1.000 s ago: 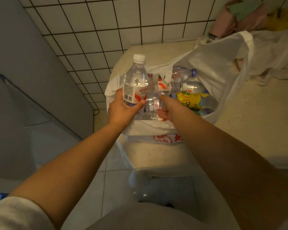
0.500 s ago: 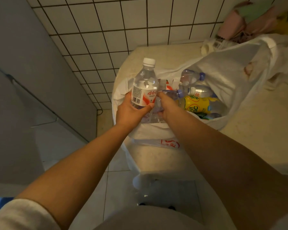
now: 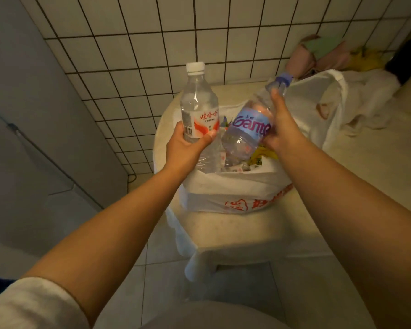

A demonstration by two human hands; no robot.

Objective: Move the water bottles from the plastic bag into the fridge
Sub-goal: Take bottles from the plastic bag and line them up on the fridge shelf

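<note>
My left hand (image 3: 186, 148) grips an upright clear water bottle (image 3: 198, 103) with a white cap and a red-and-white label, held above the bag's left side. My right hand (image 3: 281, 129) holds a second water bottle (image 3: 248, 127) with a blue label and blue cap, tilted with its cap up and to the right, over the bag's mouth. The white plastic bag (image 3: 235, 191) with red print stands open on a pale table (image 3: 342, 198). A yellow-labelled bottle (image 3: 262, 155) and other items show inside, mostly hidden by my hands.
The grey fridge side (image 3: 33, 115) fills the left of the view, with a tiled wall (image 3: 152, 43) behind. White cloth or bags (image 3: 365, 103) and pink and green items (image 3: 323, 51) lie at the table's back right. Tiled floor (image 3: 161, 245) lies below.
My right hand has pulled the blue-labelled bottle up out of the bag. My left hand has raised its white-capped bottle slightly higher.
</note>
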